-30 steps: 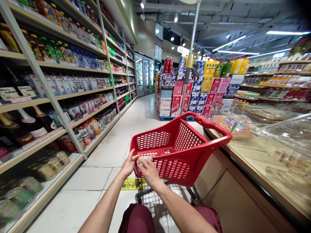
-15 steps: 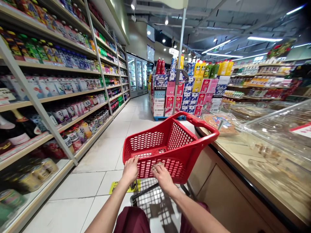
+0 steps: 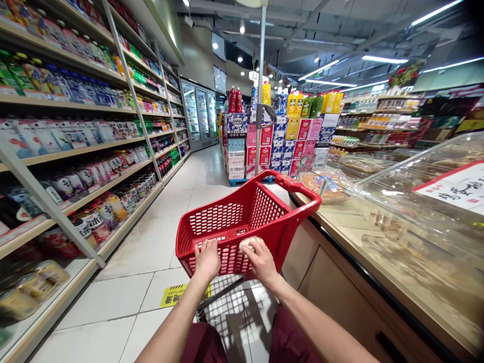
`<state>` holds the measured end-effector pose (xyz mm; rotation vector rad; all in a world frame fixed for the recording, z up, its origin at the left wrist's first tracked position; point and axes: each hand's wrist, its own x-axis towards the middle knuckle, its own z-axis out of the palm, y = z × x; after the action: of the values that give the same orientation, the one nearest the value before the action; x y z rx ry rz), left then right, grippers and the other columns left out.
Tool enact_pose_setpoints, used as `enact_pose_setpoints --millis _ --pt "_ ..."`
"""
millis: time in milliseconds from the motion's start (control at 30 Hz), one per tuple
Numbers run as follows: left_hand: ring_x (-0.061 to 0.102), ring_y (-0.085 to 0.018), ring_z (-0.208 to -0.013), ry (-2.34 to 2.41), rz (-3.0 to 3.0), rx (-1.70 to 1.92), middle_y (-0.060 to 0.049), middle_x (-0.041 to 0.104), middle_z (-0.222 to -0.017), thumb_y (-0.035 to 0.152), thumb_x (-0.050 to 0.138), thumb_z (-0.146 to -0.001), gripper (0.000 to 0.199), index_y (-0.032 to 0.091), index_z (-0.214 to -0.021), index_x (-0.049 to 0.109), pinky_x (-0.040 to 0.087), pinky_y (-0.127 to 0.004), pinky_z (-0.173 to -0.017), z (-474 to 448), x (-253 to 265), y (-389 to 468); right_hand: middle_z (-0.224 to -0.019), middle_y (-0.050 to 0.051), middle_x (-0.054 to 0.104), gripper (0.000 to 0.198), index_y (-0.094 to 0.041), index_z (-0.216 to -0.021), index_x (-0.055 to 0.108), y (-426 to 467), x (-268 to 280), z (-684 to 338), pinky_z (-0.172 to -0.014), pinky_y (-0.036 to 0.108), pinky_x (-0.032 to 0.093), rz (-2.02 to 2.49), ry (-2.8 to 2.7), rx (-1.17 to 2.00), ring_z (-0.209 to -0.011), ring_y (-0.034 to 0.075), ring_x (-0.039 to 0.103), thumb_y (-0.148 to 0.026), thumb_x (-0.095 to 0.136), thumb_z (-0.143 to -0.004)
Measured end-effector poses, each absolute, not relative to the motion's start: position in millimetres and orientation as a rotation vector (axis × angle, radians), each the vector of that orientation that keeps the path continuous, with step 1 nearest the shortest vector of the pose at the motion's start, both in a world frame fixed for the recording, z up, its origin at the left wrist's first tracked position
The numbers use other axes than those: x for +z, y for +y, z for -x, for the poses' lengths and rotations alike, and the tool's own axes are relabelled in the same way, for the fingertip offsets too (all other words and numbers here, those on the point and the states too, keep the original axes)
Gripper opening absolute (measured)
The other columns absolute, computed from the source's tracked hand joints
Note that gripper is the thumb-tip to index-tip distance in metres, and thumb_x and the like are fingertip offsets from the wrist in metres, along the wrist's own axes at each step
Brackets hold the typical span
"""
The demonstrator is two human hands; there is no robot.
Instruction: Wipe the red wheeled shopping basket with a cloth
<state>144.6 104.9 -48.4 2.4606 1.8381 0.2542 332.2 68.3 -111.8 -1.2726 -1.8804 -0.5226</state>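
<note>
A red plastic shopping cart [image 3: 223,217] with perforated sides stands side-on in front of me, its basket bare inside. My left hand [image 3: 207,259] grips the near top rim, fingers hooked over the edge. In my right hand [image 3: 260,259] is a small whitish wad that looks like a cloth [image 3: 252,243], pressed against the near rim a little to the right. The cart's handle [image 3: 302,189] rises at the right, by the counter.
Drink shelves [image 3: 124,108] line the left side. A glass-covered food counter [image 3: 378,217] runs along the right. Beyond the cart stands a stack of drink cartons [image 3: 280,136] behind a metal pole [image 3: 261,65]. A yellow floor sticker [image 3: 173,295] lies at lower left.
My right hand has moved up from the basket's perforated side to its top rim with the cloth. The left hand stays on the rim. The whole view has shifted rightward.
</note>
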Motion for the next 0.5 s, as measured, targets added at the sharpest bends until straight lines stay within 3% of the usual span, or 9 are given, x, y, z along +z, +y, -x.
enact_pose_setpoints --millis 100,267,433,500 --pt "0.026 -0.023 -0.129 1.813 -2.51 0.292 -0.011 0.037 -0.137 0.01 0.038 -0.068 0.06 0.014 -0.128 0.035 0.015 -0.051 -0.105 -151.7 -52.3 104.6 -0.106 0.008 0.053 0.032 -0.023 -0.108 0.06 76.4 -100.1 -337.4 -0.092 0.038 0.037 1.254 -1.791 -0.586 -0.105 0.02 0.044 -0.011 0.045 -0.083" --pt "0.021 -0.022 -0.131 1.741 -2.621 0.311 -0.008 0.031 -0.141 0.007 0.04 -0.064 0.07 0.014 -0.132 0.028 0.012 -0.048 -0.107 -151.5 -61.7 102.2 -0.096 0.006 0.057 0.028 -0.023 -0.1 0.063 75.8 -112.8 -350.2 -0.077 0.029 0.046 1.283 -1.953 -0.522 -0.094 0.017 0.048 -0.01 0.049 -0.08" --pt "0.019 -0.024 -0.132 1.805 -2.588 0.289 -0.01 0.031 -0.141 0.009 0.04 -0.065 0.068 0.014 -0.132 0.03 0.011 -0.052 -0.106 -152.6 -59.1 103.1 -0.108 0.007 0.052 0.036 -0.025 -0.109 0.059 80.0 -91.0 -370.0 -0.092 0.04 0.038 1.296 -1.728 -0.646 -0.107 0.02 0.042 -0.008 0.04 -0.083" --pt "0.019 -0.024 -0.132 1.812 -2.575 0.264 -0.009 0.031 -0.141 0.01 0.04 -0.065 0.068 0.014 -0.132 0.029 0.011 -0.052 -0.106 -153.6 -57.7 103.5 -0.105 0.007 0.054 0.034 -0.024 -0.105 0.061 78.9 -90.9 -377.1 -0.09 0.039 0.04 1.323 -1.753 -0.649 -0.105 0.02 0.043 -0.007 0.041 -0.082"
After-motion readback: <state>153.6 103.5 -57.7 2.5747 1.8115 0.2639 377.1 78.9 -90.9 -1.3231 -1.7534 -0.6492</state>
